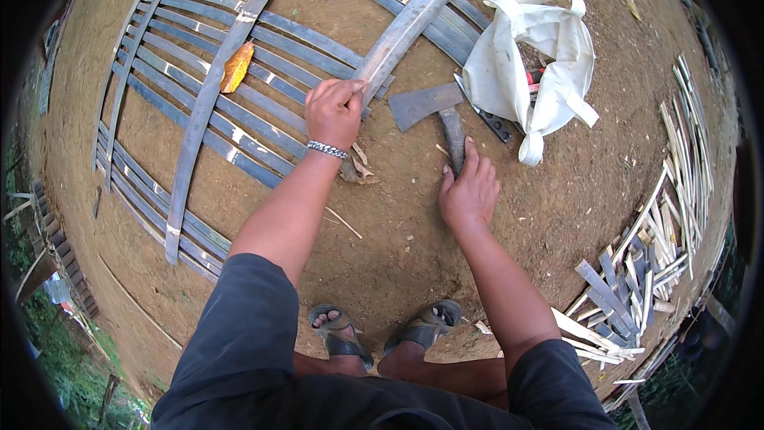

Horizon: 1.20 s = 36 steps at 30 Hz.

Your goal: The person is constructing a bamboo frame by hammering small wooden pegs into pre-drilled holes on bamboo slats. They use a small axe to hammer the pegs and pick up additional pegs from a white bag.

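My left hand, with a chain bracelet on its wrist, is closed on the near end of a wide grey split-bamboo slat. This slat lies across a lattice of narrower dark bamboo strips. To the right, my right hand has its fingers and thumb around the handle of a hatchet. The hatchet lies on the ground with its broad steel head toward the lattice. A blade with a dark handle rests beside the hatchet head, partly under a white cloth bag.
Another wide slat crosses the lattice at the left, with a yellow-brown leaf on it. Something red shows inside the bag. Cut bamboo pieces and thin pale sticks are heaped at the right. My sandalled feet are below.
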Tool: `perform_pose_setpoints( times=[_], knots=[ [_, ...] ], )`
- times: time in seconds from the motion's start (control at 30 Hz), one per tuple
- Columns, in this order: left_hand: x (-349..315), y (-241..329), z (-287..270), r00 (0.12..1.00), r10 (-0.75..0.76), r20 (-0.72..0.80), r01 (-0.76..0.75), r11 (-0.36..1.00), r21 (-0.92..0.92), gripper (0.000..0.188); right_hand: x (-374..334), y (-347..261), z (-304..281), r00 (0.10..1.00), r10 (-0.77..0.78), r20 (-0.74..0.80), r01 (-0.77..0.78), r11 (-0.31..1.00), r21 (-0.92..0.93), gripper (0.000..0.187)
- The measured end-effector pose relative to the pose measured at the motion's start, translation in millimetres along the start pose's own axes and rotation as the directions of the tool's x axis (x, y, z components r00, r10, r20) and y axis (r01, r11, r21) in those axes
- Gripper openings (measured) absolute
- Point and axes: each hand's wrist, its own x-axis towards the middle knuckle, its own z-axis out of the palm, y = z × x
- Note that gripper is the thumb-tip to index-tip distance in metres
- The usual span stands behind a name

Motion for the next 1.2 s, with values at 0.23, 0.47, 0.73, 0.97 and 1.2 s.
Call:
perform_pose_setpoints(
  times=[0.23, 0.47, 0.73, 0.97, 1.2],
  knots=[
    [0.3, 2.5, 0.8, 0.997, 0.075, 0.010, -0.075, 0.996, 0.043, 0.011, 0.1, -2.1, -2.7, 0.999, 0.027, 0.030, -0.027, 1.000, 0.002, 0.073],
    [3.8, 7.1, 0.3, 1.000, -0.006, 0.027, 0.005, 0.999, 0.040, 0.011, -2.2, 7.5, -11.9, 0.997, -0.075, -0.026, 0.079, 0.946, 0.314, 0.069],
    [1.9, 1.2, -2.2, 0.997, -0.030, 0.073, 0.030, 1.000, 0.000, 0.007, -26.5, -28.3, -24.4, 0.978, -0.185, 0.098, 0.028, 0.578, 0.815, 0.064],
    [3.0, -0.2, -6.2, 0.993, -0.057, 0.108, 0.063, 0.997, -0.046, 0.008, -11.8, -60.4, -32.0, 0.961, -0.273, 0.036, 0.199, 0.777, 0.598, 0.067],
    [6.2, 1.0, -6.9, 0.987, -0.081, 0.138, 0.090, 0.994, -0.066, 0.008, 1.7, -73.1, -21.1, 0.949, -0.316, -0.021, 0.269, 0.769, 0.580, 0.070]
  ],
)
